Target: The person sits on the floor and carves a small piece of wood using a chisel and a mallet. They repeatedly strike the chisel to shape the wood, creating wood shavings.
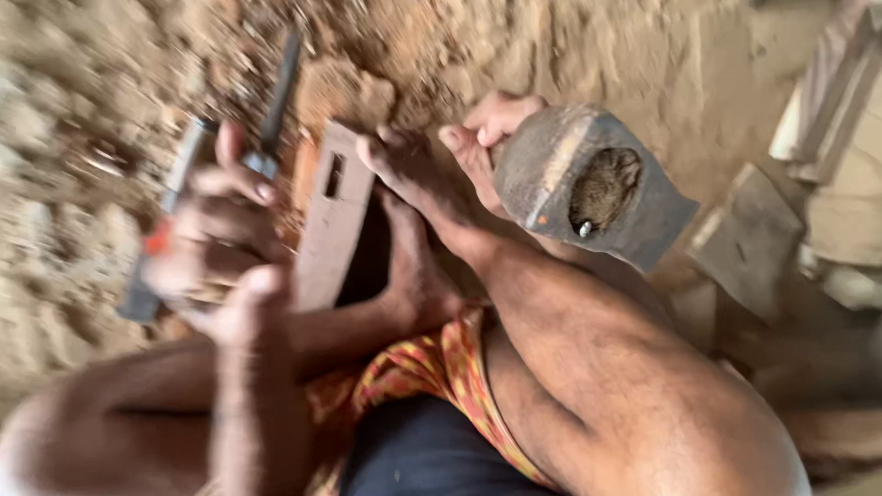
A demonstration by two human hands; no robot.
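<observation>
Head view: a chisel (278, 101) is clamped in the left hand (213, 238) at nine o'clock, just beside the slotted wood block (333, 218) braced under a foot (423, 179). A mallet head (592, 187) is raised at two o'clock; its gripping hand is hidden, so those fingers cannot be judged. Mortise chopping seems in hand; a squarely aimed blow is called for next. Motion blur obscures the blade tip
</observation>
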